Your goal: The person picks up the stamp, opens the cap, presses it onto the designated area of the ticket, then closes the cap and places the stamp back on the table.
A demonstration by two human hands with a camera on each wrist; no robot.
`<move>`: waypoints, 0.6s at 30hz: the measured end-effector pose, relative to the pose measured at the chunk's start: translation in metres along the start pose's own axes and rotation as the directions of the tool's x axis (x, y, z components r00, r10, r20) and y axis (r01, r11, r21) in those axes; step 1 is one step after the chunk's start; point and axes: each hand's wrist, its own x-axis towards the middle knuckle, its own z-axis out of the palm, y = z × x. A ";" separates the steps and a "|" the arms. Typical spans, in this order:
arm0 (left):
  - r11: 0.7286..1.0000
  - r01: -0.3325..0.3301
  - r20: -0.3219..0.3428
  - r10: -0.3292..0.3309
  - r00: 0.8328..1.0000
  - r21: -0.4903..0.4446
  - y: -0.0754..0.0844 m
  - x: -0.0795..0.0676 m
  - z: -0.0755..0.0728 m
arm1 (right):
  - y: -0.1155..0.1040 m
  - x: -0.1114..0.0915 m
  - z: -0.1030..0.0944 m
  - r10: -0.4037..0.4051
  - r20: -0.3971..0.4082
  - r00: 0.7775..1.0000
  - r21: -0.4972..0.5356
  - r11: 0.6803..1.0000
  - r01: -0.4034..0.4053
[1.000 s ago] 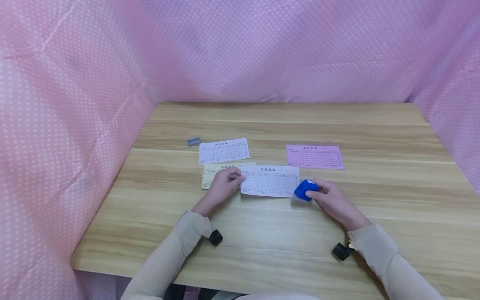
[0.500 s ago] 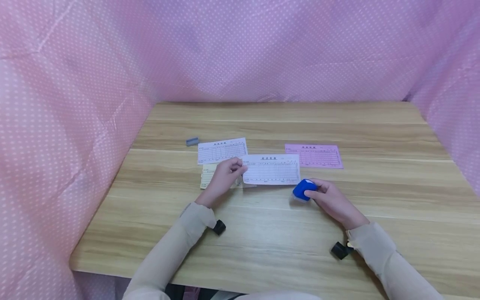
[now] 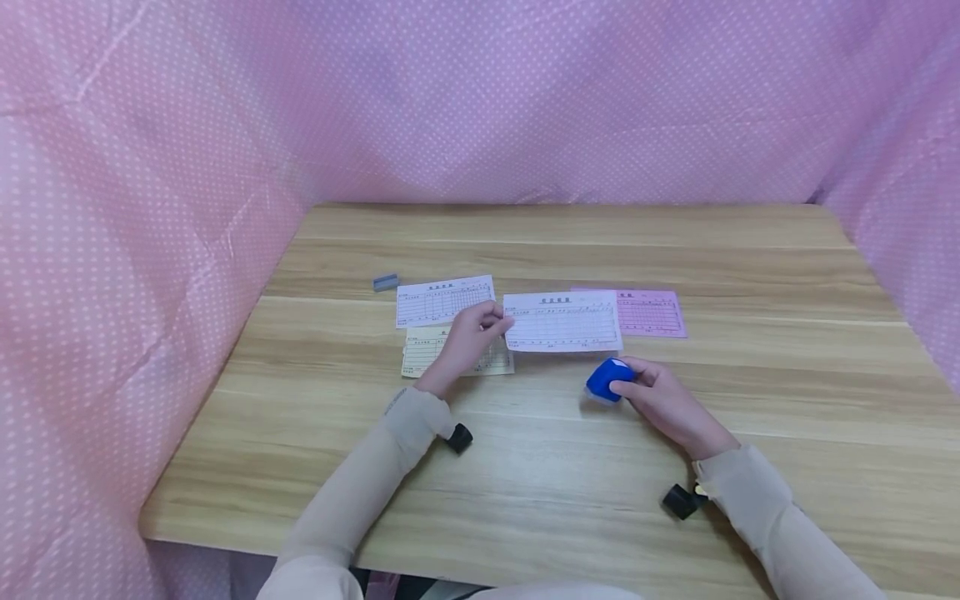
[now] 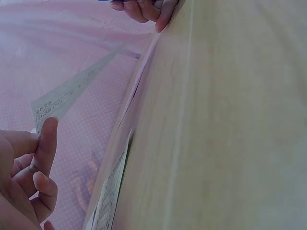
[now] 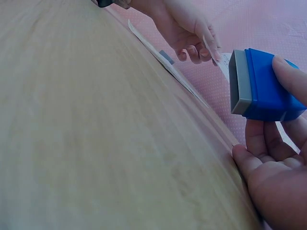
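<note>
My left hand (image 3: 467,343) pinches a white printed receipt slip (image 3: 562,323) at its left edge. The slip (image 4: 62,98) is raised off the table, as the left wrist view shows, and in the head view it overlaps part of a pink slip (image 3: 652,317). Below the left hand lies a yellowish slip (image 3: 422,350), partly covered by it. My right hand (image 3: 670,408) grips a blue stamp between thumb and fingers. In the right wrist view the blue stamp (image 5: 268,86) lies sideways, its grey frame pointing away from the palm.
Another white slip (image 3: 442,302) lies flat behind the yellowish one. A small grey rectangular piece (image 3: 386,283) sits at its left. All rest on a wood-grain table (image 3: 562,492), with a pink dotted curtain (image 3: 555,100) around its back and sides.
My left hand has lifted the white slip from near the stamp and carried it away from me and to the right, over the pink slip. The right hand and stamp stay almost still.
</note>
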 end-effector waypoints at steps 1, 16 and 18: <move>1.000 0.004 0.000 -0.004 1.000 -0.003 0.000 0.002 0.001 | 0.000 0.000 0.000 0.005 0.000 1.000 -0.001 1.000 -0.005; 0.999 0.030 0.012 -0.030 0.999 -0.020 0.012 0.018 0.009 | 0.002 0.001 -0.001 0.002 0.000 1.000 -0.019 1.000 -0.002; 0.999 0.026 0.015 -0.026 1.000 -0.031 0.013 0.020 0.011 | 0.002 0.001 -0.002 0.003 -0.001 1.000 -0.016 1.000 -0.003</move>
